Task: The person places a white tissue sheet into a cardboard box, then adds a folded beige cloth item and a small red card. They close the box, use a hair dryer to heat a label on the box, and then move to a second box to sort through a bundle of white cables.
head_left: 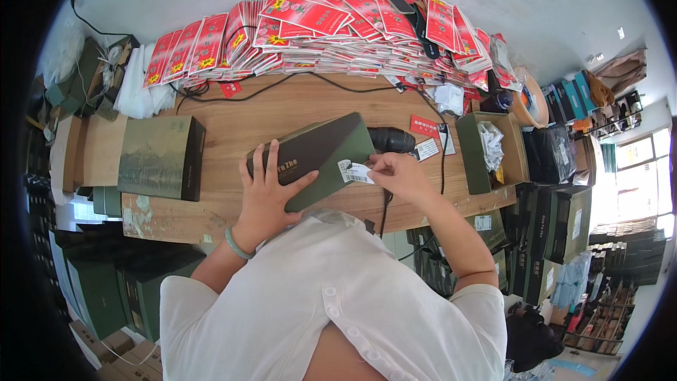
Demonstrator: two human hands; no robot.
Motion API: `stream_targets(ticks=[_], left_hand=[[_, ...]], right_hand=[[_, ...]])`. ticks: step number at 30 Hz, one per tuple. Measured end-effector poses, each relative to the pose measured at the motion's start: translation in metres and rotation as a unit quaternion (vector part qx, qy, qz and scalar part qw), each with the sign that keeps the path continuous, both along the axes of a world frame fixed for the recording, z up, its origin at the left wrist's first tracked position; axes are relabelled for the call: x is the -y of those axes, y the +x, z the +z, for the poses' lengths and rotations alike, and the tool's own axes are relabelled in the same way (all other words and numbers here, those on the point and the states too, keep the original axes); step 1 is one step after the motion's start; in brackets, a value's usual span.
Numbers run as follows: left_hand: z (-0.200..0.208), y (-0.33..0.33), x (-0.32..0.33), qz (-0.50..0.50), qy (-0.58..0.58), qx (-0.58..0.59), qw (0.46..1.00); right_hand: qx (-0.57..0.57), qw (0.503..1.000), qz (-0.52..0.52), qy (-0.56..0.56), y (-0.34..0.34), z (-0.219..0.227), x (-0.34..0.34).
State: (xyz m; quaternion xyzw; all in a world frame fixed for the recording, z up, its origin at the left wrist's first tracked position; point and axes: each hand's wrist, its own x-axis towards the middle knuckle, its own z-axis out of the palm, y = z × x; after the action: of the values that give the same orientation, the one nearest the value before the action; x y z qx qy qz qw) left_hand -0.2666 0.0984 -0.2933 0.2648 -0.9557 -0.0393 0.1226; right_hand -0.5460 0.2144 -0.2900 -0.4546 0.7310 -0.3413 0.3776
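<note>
A person in a white short-sleeved top works with both hands on a dark green box (317,142), which lies slanted on a wood-topped table (240,113) directly in front of the torso. The left hand (268,183), a pale green bracelet (238,245) at its wrist, rests on the near-left part of the box, its fingers spread open over the surface rather than curled. At the box's right end, the right hand (400,175) has thumb and forefinger pinched together on the edge of a white printed label (357,173) that lies against the box; whether the label is fully stuck down cannot be told. Just beyond the box's right end sits a rounded black object (393,140), with a red card (423,125) and a white card (427,149) farther right. Well to the right of the box stands an open green box (478,162) holding crumpled white paper (491,144); well to the left, a second box (156,159) bears a mountain print. A black cable (275,86) runs across the table beyond the box, and farther beyond it a long heap of red printed packets (303,17) carries a dark phone (397,1) on top.
</note>
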Motion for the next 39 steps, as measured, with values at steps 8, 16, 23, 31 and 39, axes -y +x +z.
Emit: stream_targets(ticks=[8, 16, 23, 31, 39], left_hand=[[0.001, -0.001, 0.001, 0.002, 0.004, 0.014, 1.000], [0.000, -0.001, 0.000, 0.000, 0.001, 0.015, 1.000], [0.003, -0.001, -0.001, 0.001, 0.016, 0.004, 1.000], [-0.002, -0.004, 0.000, 0.005, 0.008, 0.001, 1.000], [-0.005, -0.003, -0.002, 0.006, -0.001, -0.005, 1.000]], right_hand=[[-0.136, 0.987, 0.033, -0.076, 0.010, -0.001, -0.005], [-0.266, 0.957, -0.032, -0.107, 0.028, -0.018, 0.003], [-0.271, 0.956, -0.080, -0.082, 0.034, -0.031, 0.011], [-0.252, 0.959, -0.115, -0.054, 0.033, -0.035, 0.020], [-0.163, 0.973, -0.151, -0.060, 0.026, -0.046, 0.029]])
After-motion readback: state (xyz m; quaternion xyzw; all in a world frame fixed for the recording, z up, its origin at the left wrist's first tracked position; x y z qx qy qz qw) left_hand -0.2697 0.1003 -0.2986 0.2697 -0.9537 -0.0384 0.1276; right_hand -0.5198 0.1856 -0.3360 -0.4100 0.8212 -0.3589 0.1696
